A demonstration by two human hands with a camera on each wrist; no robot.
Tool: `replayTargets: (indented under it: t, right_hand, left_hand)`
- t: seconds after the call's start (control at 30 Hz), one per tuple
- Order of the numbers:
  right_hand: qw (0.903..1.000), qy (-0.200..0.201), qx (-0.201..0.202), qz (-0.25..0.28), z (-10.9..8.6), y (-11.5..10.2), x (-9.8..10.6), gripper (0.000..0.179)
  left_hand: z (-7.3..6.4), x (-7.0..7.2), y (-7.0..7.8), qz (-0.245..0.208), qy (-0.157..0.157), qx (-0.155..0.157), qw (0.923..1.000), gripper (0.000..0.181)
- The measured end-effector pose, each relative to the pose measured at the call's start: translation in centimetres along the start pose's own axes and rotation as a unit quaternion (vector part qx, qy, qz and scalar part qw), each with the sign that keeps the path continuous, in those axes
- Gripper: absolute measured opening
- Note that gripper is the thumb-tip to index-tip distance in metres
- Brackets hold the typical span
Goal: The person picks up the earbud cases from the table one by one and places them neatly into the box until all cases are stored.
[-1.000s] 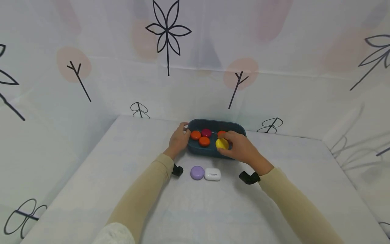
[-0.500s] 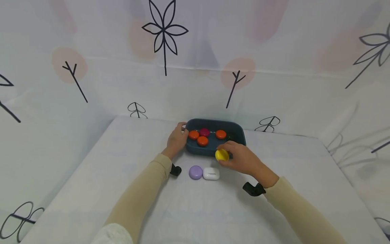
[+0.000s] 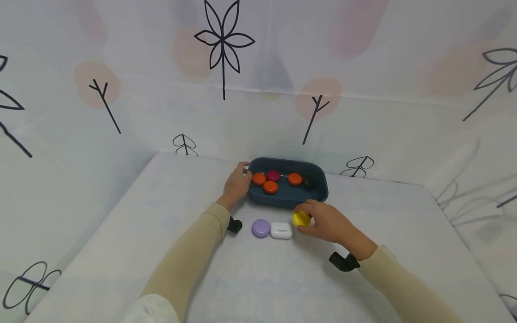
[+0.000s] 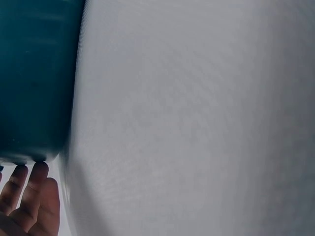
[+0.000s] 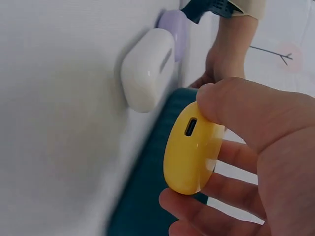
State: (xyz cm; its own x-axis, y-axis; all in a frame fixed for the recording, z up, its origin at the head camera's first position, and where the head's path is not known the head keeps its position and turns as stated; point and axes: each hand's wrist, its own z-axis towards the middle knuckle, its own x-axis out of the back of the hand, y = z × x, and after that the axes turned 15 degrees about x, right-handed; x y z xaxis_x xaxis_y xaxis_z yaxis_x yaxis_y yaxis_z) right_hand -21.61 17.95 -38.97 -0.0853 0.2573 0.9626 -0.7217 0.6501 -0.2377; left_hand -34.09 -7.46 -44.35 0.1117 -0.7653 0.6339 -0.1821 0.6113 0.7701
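Observation:
My right hand [image 3: 333,226] pinches a glossy yellow earbud case [image 3: 301,219] between thumb and fingers, just off the near side of a dark teal bin [image 3: 288,201]. In the right wrist view a small charging port shows on the yellow case [image 5: 189,157]. My left hand [image 3: 236,184] is at the bin's left end; in the left wrist view its fairly straight fingertips [image 4: 39,169] touch the bin's outer wall. On the table, left of the yellow case, a white earbud case [image 3: 281,230] sits beside a lilac rounded case [image 3: 260,228].
Inside the bin lie orange rounded pieces, one of them toward the right [image 3: 294,179], a magenta piece [image 3: 273,175] and a dark piece [image 3: 308,181]. The white table [image 3: 194,193] meets a patterned cloth backdrop [image 3: 258,121] behind the bin.
My right hand has drawn the yellow earbud case out over the bin's near rim and toward me, level with the white case. The left hand stays at the bin's left end.

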Motion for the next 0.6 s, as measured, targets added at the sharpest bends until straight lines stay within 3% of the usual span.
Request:
replayTargets:
  t: [0.6]
  right_hand:
    - [0.9993,-0.035,-0.010,0.010,-0.7,0.7,-1.7,0.037]
  left_hand:
    - [-0.2,0.1,0.2,-0.001,-0.002,-0.004,1.0000,0.041]
